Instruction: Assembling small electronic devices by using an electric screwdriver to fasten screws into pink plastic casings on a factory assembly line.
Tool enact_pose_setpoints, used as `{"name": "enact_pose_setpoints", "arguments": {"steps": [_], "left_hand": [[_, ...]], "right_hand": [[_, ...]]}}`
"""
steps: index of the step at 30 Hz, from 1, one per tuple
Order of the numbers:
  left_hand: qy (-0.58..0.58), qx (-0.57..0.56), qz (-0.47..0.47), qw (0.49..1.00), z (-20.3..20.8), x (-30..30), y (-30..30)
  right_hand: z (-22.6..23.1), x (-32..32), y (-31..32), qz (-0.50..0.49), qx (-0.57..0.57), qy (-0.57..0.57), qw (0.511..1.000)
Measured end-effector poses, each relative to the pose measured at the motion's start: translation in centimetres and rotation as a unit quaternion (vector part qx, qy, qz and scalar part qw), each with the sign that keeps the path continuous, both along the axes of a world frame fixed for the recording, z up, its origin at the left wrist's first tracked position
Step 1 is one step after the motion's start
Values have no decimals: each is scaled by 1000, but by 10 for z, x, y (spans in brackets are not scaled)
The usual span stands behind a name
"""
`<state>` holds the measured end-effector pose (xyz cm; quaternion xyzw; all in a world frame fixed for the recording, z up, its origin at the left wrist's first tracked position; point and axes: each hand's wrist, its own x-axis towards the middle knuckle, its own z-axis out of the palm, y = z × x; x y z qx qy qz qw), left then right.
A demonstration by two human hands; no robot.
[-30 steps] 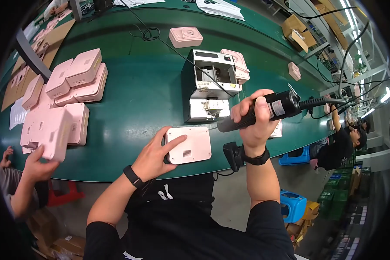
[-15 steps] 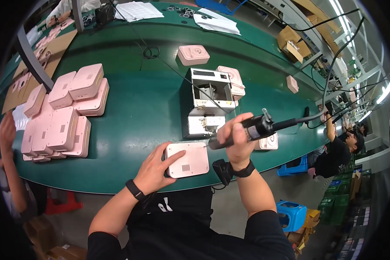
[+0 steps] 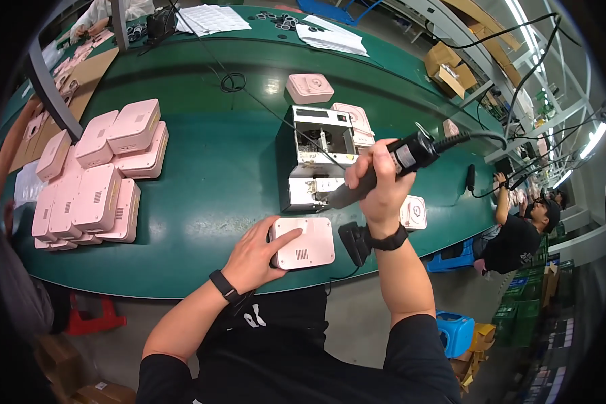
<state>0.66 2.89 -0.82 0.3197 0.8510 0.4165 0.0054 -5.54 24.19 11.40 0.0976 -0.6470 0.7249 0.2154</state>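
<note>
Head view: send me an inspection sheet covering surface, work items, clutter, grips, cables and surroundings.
Surface: green table top, pale marks or glare near its front edge.
Work items: pink case, vent slots up; black handheld tool, lower end near the black-and-silver machine, contact unclear; stacked pink cases at left.
Clutter: white sheets and black rings at the far side.
Grips: left grip holds the case's left end; right grip holds the tool.
Cables: thin black cable crosses before the machine; tool cord runs right.
Surroundings: blue stool; co-worker at right.
</note>
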Motion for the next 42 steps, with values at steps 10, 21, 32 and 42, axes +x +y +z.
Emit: {"name": "enact_pose_setpoints", "arguments": {"steps": [10, 21, 32, 42], "left_hand": [[0, -6, 7, 1000, 0, 0, -1], [-10, 6, 1, 1000, 4, -1, 0], [7, -8, 3, 1000, 0, -5, 17], [5, 15, 2, 1000, -5, -9, 19]], "right_hand": [[-15, 23, -21, 37, 7, 1, 999], [-33, 22, -21, 45, -34, 4, 998], [11, 3, -6, -16, -8, 60, 998], [3, 29, -24, 101, -67, 22, 992]]}}
